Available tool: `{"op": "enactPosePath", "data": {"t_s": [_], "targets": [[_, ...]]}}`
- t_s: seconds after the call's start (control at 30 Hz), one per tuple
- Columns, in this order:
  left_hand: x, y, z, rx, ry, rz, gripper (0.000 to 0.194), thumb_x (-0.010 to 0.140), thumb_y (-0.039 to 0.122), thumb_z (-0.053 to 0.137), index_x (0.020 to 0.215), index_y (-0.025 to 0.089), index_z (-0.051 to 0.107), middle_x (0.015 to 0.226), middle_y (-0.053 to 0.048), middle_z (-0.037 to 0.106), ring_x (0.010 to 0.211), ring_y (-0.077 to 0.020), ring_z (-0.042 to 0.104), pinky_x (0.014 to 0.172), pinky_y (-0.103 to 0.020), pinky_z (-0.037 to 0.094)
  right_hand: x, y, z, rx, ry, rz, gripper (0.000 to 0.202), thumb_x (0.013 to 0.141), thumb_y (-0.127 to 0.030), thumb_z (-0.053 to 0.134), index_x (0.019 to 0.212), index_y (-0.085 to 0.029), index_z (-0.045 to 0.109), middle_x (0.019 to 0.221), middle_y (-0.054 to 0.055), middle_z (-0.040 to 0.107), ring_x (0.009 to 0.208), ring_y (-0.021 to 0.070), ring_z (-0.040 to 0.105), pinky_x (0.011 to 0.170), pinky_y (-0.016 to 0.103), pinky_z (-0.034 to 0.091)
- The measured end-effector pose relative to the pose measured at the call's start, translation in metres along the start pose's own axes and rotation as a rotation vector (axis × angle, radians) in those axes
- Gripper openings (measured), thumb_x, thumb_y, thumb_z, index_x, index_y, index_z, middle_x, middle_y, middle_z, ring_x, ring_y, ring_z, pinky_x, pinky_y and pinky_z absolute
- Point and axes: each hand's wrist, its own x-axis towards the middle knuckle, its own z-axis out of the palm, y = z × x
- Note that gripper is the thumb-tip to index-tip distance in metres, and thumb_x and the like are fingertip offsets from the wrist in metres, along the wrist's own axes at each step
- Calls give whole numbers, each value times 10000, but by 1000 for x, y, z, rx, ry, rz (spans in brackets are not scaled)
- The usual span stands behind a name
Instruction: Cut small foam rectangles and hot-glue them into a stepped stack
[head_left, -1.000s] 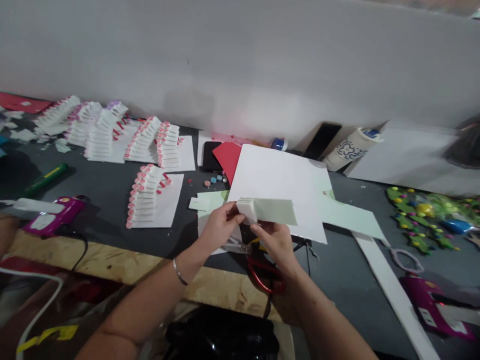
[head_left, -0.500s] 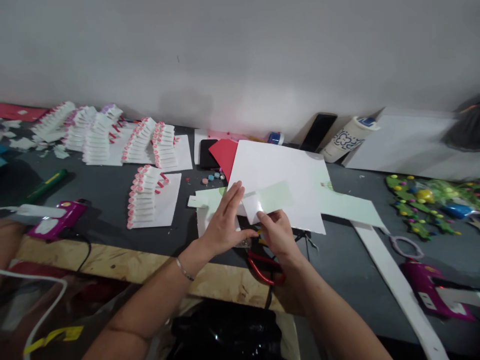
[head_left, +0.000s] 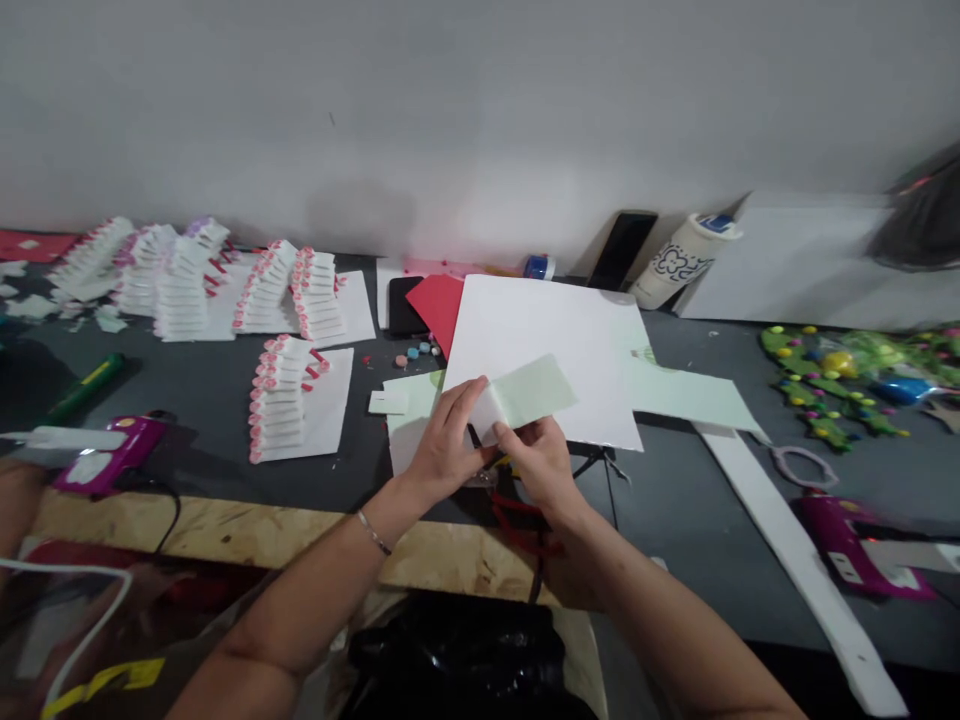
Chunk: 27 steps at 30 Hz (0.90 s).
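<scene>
A folded piece of pale green and white paper (head_left: 536,390) is held up over the front of a large white sheet (head_left: 551,320). My right hand (head_left: 544,460) pinches its lower edge between the thumb and the fingers behind. At its left side is my left hand (head_left: 439,445), the fingers against the white part and the thumb below. Under my hands, red-handled scissors or pliers (head_left: 529,530) lie partly hidden. A pale green sheet (head_left: 412,390) with a small white tab (head_left: 388,402) rests left of my left hand.
Several white cards with pink-tipped sticks (head_left: 279,400) lie leftward. Purple glue guns (head_left: 112,455) (head_left: 847,545) stand at both sides. A paper cup (head_left: 682,262) and a phone (head_left: 622,250) lean at the back. Green decorations (head_left: 810,390) lie right. Another person's arm (head_left: 19,500) shows at far left.
The folded paper has turned and opened out, its green side now raised to the right. My left hand has closed in on its left edge. The view has shifted slightly.
</scene>
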Motion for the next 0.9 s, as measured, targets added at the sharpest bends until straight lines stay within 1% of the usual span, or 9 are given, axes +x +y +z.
{"op": "enactPosePath", "data": {"t_s": [0.13,0.2,0.33,0.4,0.5,0.6,0.73,0.8,0.9], "targets": [[1,3,1,-69,16,-26,688,870,338,666,1475,242,353,1398,-156,540,1311,-282,519,1087,-454,456,0,1,-1,-32,9,-27,334,681,-393,714,922,-195,592,915,74,737,837,221,691,756,359,561],[1,5,1,-149,-13,-66,768,828,332,717,1490,256,334,1452,-151,498,1360,-291,472,1121,-464,416,1,0,-2,-89,33,-28,315,675,-384,713,896,-189,600,855,65,732,775,214,682,700,342,557],[0,5,-4,-494,-57,-253,956,726,336,807,1526,269,288,1581,-152,340,1443,-318,355,1159,-461,352,2,-4,-4,-156,69,-52,291,672,-376,713,865,-189,603,760,50,719,685,208,669,643,333,555],[2,2,-6,-728,-60,-389,863,741,344,796,1491,257,379,1494,-149,466,1335,-295,494,1091,-416,425,2,-5,-4,-111,30,-109,282,696,-364,694,902,-192,607,840,71,736,764,220,692,716,350,569],[7,-1,-11,-938,-63,-596,644,727,336,816,1321,220,595,1135,-85,698,968,-204,666,869,-306,532,1,-1,-5,-117,-47,-167,272,724,-348,690,937,-198,614,899,81,736,843,231,697,797,372,565],[13,1,-13,-1048,-8,-704,472,653,301,873,1083,180,719,881,-31,727,761,-147,649,718,-244,533,2,3,-8,-169,-90,-186,256,734,-369,717,898,-206,608,861,71,714,843,235,680,797,381,558],[19,5,-16,-1266,20,-836,423,595,276,914,954,135,738,853,-42,744,749,-140,665,721,-232,548,5,2,-13,-55,-267,-237,403,774,-441,738,1077,-217,596,959,60,685,866,205,646,807,358,545],[20,5,-17,-1376,27,-920,390,613,269,907,928,117,734,866,-54,749,753,-142,678,714,-225,560,8,0,-15,-11,-352,-250,565,743,-498,775,1199,-233,572,1009,54,657,879,195,625,813,351,537],[18,5,-18,-1482,3,-1079,226,729,233,832,892,117,726,797,-40,741,672,-119,675,600,-185,553,13,-1,-17,-12,-402,-214,710,687,-553,812,1278,-252,559,1162,81,621,977,214,602,858,368,519]]}}
